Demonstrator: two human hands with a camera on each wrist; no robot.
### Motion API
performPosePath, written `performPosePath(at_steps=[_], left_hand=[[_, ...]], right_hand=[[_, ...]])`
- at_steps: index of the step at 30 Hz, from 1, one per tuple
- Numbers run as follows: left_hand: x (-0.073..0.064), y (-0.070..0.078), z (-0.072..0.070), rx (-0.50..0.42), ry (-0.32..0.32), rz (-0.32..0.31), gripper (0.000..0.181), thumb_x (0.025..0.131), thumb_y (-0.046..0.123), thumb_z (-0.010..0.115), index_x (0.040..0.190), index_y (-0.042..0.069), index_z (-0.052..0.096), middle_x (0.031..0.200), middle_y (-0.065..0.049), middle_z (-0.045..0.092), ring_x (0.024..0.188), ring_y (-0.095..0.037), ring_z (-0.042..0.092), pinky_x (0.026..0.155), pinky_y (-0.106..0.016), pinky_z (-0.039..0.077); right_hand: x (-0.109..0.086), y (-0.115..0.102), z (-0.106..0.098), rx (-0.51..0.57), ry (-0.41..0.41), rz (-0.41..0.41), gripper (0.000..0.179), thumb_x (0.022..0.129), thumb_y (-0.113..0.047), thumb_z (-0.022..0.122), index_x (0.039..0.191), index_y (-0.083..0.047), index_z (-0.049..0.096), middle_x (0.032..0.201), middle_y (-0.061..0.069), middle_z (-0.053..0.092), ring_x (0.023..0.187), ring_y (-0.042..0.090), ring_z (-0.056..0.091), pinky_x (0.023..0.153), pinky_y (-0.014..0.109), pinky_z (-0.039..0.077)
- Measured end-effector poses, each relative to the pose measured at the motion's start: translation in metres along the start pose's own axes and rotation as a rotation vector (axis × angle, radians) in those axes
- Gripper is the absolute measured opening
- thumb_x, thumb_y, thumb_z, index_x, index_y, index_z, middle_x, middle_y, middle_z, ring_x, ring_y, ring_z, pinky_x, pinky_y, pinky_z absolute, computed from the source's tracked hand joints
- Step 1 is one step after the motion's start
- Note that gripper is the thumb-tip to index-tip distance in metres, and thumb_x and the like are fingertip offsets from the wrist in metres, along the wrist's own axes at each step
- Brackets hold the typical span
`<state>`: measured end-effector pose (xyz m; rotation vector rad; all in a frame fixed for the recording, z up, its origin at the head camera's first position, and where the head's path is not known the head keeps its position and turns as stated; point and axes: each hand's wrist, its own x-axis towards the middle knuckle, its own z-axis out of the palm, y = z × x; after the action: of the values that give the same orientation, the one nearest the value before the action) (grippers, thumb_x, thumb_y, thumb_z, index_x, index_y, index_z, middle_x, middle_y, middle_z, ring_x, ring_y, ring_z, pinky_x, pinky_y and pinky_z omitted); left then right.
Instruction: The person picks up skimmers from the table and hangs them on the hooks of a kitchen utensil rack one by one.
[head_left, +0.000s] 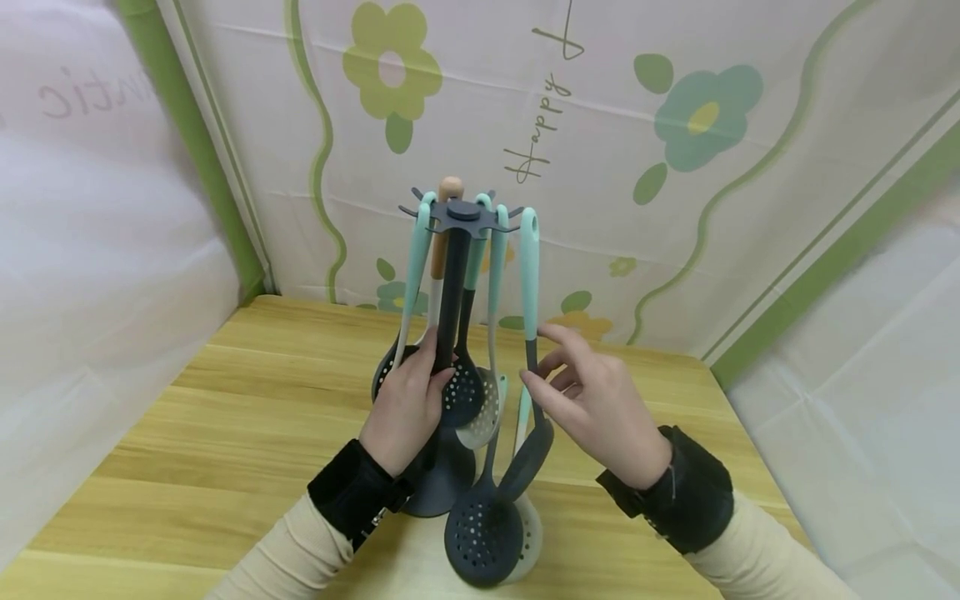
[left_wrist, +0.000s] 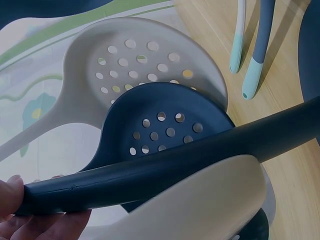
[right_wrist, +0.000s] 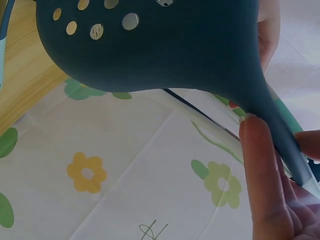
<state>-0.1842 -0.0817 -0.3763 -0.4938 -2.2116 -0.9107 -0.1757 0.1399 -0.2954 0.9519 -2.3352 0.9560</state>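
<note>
My left hand (head_left: 405,400) grips the black pole of a utensil stand (head_left: 462,215), with fingers wrapped around it. Between the thumb and fingers of my right hand (head_left: 600,400) is the dark neck of a slotted spoon (head_left: 530,283) with a mint handle. That handle's top is beside the rack's right hooks; whether it rests on one I cannot tell. The spoon's dark holed head (right_wrist: 150,50) fills the top of the right wrist view. On the rack hang several utensils, among them a dark holed spoon (left_wrist: 165,120) and a pale skimmer (left_wrist: 145,65).
A dark skimmer (head_left: 483,537) lies on the wooden table (head_left: 187,467) before the stand, partly covering a pale holed utensil (head_left: 531,542). The stand's round base (head_left: 442,483) is beside them. A flower-printed cloth (head_left: 480,100) rises behind the table.
</note>
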Motion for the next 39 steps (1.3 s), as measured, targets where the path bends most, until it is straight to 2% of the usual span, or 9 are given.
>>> performPosePath(at_steps=[16, 22, 28, 39], left_hand=[[0.001, 0.0, 0.0, -0.007, -0.006, 0.004, 0.041, 0.097, 0.003, 0.058, 0.135, -0.01, 0.048, 0.104, -0.018, 0.069, 0.095, -0.031, 0.07, 0.076, -0.044, 0.06], [0.001, 0.0, 0.0, -0.007, -0.01, -0.005, 0.043, 0.097, 0.003, 0.058, 0.137, -0.011, 0.047, 0.105, -0.018, 0.069, 0.097, -0.032, 0.07, 0.079, -0.045, 0.06], [0.001, 0.001, 0.0, -0.007, -0.007, -0.006, 0.044, 0.097, 0.002, 0.058, 0.137, -0.012, 0.047, 0.106, -0.019, 0.068, 0.098, -0.032, 0.069, 0.079, -0.045, 0.06], [0.0, 0.004, -0.001, -0.101, -0.032, -0.044, 0.05, 0.1, 0.003, 0.052, 0.145, -0.014, 0.04, 0.12, -0.028, 0.063, 0.112, -0.038, 0.064, 0.089, -0.05, 0.057]], right_hand=[[0.005, -0.005, 0.009, 0.022, -0.055, 0.015, 0.042, 0.087, -0.007, 0.072, 0.126, 0.002, 0.062, 0.082, 0.004, 0.072, 0.061, 0.005, 0.065, 0.056, 0.029, 0.059], [0.009, -0.004, 0.016, 0.03, -0.067, 0.024, 0.042, 0.088, -0.012, 0.073, 0.127, 0.0, 0.061, 0.081, 0.003, 0.073, 0.06, 0.002, 0.064, 0.054, 0.028, 0.058], [0.009, -0.001, 0.023, 0.068, -0.083, 0.051, 0.042, 0.09, -0.017, 0.072, 0.127, 0.0, 0.06, 0.084, 0.005, 0.073, 0.063, 0.004, 0.065, 0.058, 0.029, 0.059], [0.003, 0.011, 0.033, 0.162, -0.089, 0.087, 0.04, 0.093, -0.016, 0.068, 0.128, 0.002, 0.064, 0.093, 0.008, 0.074, 0.076, 0.012, 0.071, 0.066, 0.031, 0.062]])
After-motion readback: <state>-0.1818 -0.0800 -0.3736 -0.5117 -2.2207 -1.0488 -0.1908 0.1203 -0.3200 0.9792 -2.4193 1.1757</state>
